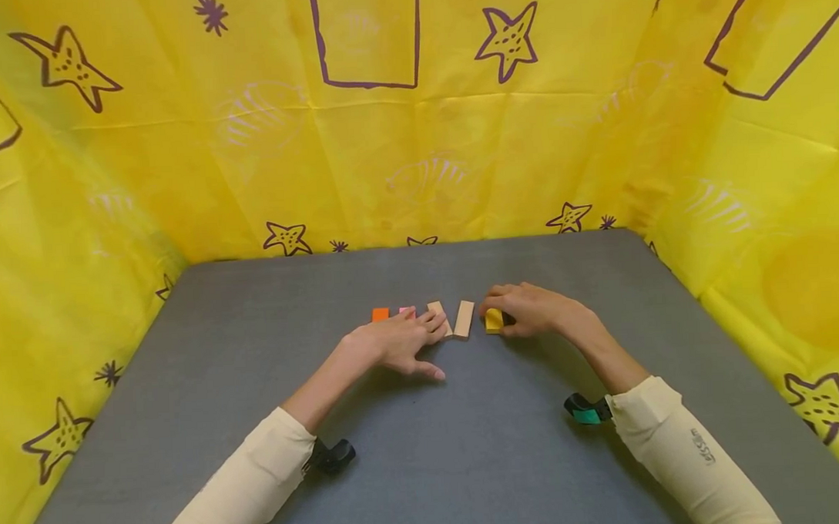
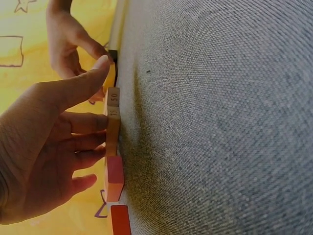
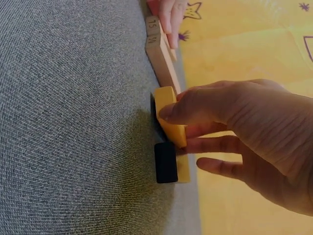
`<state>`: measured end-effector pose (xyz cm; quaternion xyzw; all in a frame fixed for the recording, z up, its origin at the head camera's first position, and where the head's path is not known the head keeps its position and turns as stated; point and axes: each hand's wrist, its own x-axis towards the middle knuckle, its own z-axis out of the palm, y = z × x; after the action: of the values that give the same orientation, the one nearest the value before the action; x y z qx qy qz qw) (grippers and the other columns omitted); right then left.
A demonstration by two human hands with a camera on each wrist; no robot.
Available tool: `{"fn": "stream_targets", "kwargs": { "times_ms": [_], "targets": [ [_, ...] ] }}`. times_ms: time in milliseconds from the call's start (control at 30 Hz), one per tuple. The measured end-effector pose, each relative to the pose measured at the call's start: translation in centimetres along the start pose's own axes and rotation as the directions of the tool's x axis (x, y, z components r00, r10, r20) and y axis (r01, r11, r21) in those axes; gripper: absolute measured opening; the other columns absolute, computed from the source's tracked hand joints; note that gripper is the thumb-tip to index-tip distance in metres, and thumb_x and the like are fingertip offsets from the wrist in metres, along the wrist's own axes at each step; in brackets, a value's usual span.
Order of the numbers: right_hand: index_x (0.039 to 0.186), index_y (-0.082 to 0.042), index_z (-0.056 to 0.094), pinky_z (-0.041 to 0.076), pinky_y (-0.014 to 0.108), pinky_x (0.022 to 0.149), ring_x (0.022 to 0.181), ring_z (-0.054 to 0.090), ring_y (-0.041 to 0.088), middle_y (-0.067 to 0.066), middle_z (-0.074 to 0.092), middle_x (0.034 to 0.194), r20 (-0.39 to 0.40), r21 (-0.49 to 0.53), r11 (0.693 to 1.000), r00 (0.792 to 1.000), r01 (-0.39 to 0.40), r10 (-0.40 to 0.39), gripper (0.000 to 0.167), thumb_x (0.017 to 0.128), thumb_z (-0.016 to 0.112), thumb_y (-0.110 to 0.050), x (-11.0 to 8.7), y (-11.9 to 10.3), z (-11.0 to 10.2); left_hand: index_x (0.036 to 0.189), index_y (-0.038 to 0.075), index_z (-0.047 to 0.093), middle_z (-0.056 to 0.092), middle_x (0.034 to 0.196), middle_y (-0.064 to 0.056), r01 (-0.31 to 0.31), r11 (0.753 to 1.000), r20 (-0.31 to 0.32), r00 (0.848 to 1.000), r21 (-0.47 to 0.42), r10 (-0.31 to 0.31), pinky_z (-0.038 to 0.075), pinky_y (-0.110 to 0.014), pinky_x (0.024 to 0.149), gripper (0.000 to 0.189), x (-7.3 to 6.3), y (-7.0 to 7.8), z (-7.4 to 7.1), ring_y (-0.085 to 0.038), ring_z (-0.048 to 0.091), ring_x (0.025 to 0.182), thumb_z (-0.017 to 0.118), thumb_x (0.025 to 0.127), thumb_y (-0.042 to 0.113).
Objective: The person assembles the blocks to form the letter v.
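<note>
Gray tabletop (image 1: 426, 462) is stretching beneath a row of blocks. Left of the yellow block (image 1: 493, 325), the left hand (image 1: 398, 344) is touching a wooden block (image 1: 436, 308) with extended fingers, thumb apart, seemingly steadying it. The right hand (image 1: 530, 310) is pinching the yellow block, likely for fine control. Left of it, a pink block (image 2: 115, 178) and an orange block (image 1: 380, 315) are lying; just right, a black-ended block (image 3: 166, 163). The wooden block is reading “15,” its neighbor (image 1: 465, 320) “50.” Beyond, a yellow curtain (image 1: 361, 179) is hanging.
</note>
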<state>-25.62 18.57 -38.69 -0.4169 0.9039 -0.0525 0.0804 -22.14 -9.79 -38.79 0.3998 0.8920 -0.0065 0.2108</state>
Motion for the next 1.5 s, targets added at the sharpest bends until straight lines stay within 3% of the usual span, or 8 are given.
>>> {"fn": "stream_targets", "kwargs": {
  "times_ms": [467, 633, 1000, 1233, 1500],
  "targets": [
    [0.129, -0.013, 0.07, 0.053, 0.053, 0.102, 0.105, 0.06, 0.027, 0.011, 0.065, 0.126, -0.022, 0.024, 0.999, 0.999, -0.025, 0.026, 0.038, 0.091, 0.074, -0.012, 0.2, -0.2, -0.7, 0.166, 0.011, 0.024, 0.014, 0.177, -0.01, 0.004, 1.0, 0.0, 1.0, 0.009, -0.004, 0.008, -0.054, 0.136, 0.094, 0.0, 0.2, 0.0, -0.027, 0.012, 0.166, 0.058, 0.098, 0.067],
    [0.127, -0.011, 0.069, 0.055, 0.05, 0.095, 0.101, 0.061, 0.027, 0.012, 0.065, 0.123, -0.047, 0.007, 1.0, 0.999, -0.004, 0.005, 0.036, 0.092, 0.074, -0.012, 0.6, -0.2, -1.6, 0.166, 0.01, 0.026, 0.015, 0.177, -0.011, 0.008, 1.0, -0.007, 1.0, 0.009, -0.008, 0.009, -0.055, 0.135, 0.095, -0.1, 0.2, 0.1, -0.028, 0.014, 0.166, 0.059, 0.097, 0.066],
    [0.131, -0.009, 0.069, 0.051, 0.06, 0.105, 0.119, 0.062, 0.037, 0.018, 0.064, 0.131, -0.089, 0.019, 1.0, 0.996, -0.004, 0.005, 0.036, 0.096, 0.074, -0.016, 2.8, 0.3, -3.9, 0.166, 0.01, 0.027, 0.016, 0.177, -0.011, 0.002, 1.0, -0.01, 1.0, 0.007, -0.002, 0.009, -0.056, 0.135, 0.093, -0.3, -0.1, 0.1, -0.028, 0.015, 0.165, 0.059, 0.098, 0.066],
    [0.137, -0.008, 0.067, 0.05, 0.06, 0.109, 0.126, 0.06, 0.038, 0.019, 0.061, 0.138, -0.041, 0.046, 0.998, 0.998, -0.038, 0.04, 0.04, 0.098, 0.072, -0.019, 4.7, 1.3, -3.5, 0.166, 0.01, 0.027, 0.015, 0.177, -0.011, 0.003, 1.0, -0.011, 1.0, -0.003, -0.003, 0.009, -0.056, 0.135, 0.093, -0.3, 0.0, 0.0, -0.027, 0.013, 0.166, 0.059, 0.098, 0.066],
    [0.139, -0.008, 0.066, 0.047, 0.061, 0.113, 0.131, 0.058, 0.039, 0.02, 0.059, 0.143, -0.002, 0.068, 0.995, 0.997, -0.074, 0.075, 0.042, 0.099, 0.072, -0.02, 6.4, 3.2, -1.6, 0.166, 0.011, 0.026, 0.014, 0.177, -0.01, 0.009, 1.0, -0.011, 1.0, -0.012, -0.009, 0.008, -0.054, 0.135, 0.094, -0.2, 0.3, 0.0, -0.027, 0.013, 0.166, 0.059, 0.097, 0.066]
  ]
}}
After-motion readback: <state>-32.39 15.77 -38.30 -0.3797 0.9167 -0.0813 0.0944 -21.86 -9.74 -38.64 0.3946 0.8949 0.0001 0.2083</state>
